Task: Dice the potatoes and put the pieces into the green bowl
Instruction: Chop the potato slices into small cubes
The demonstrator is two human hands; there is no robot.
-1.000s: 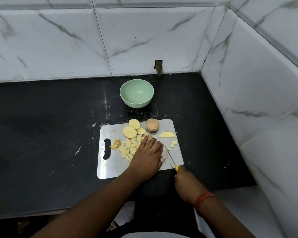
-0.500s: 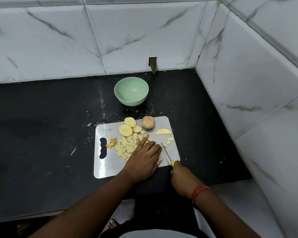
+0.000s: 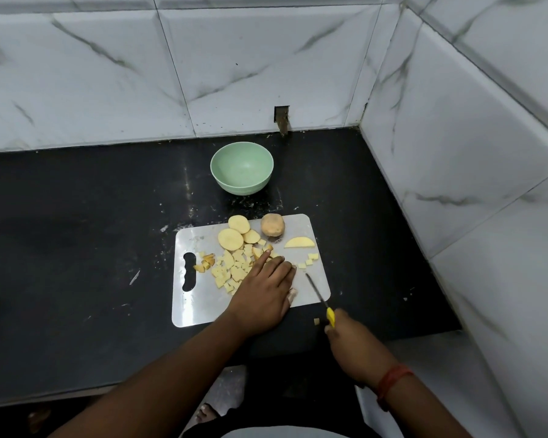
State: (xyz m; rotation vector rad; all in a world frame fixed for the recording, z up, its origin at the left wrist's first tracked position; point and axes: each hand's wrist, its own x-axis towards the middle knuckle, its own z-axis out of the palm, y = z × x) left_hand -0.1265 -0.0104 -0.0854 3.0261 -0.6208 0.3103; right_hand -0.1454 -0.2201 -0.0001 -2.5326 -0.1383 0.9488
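Head view, looking down on a black desk [image 3: 76,235] set in a corner of white marbled wall tiles [image 3: 108,74]. A pale cutting board [image 3: 200,308] lies on the desk in front of me, its handle slot to the left. My left hand [image 3: 263,292] rests palm down on the middle of the board, fingers stretched flat and together over the right edge of a heap of diced potato pieces [image 3: 231,270]; its grip is loose and open, holding nothing that I can see. My right hand [image 3: 351,343] hovers off the near right corner of the board, its grip closed around the yellow handle of a small knife [image 3: 321,300], whose thin blade slants up and to the left above the board's right side. At the far edge of the board sit three round potato slices [image 3: 234,235], overlapping one another, and just to their right an unpeeled potato piece [image 3: 272,225]. A half-moon slice [image 3: 299,242] lies near the far right corner, with a few loose cubes [image 3: 310,260] just below it. One small cube [image 3: 316,321] lies off the board on the desk, just beside the knife handle. The green bowl [image 3: 241,172] stands beyond the board, apart from it, with no potato visible inside. A red thread band [image 3: 393,379] circles my right wrist.
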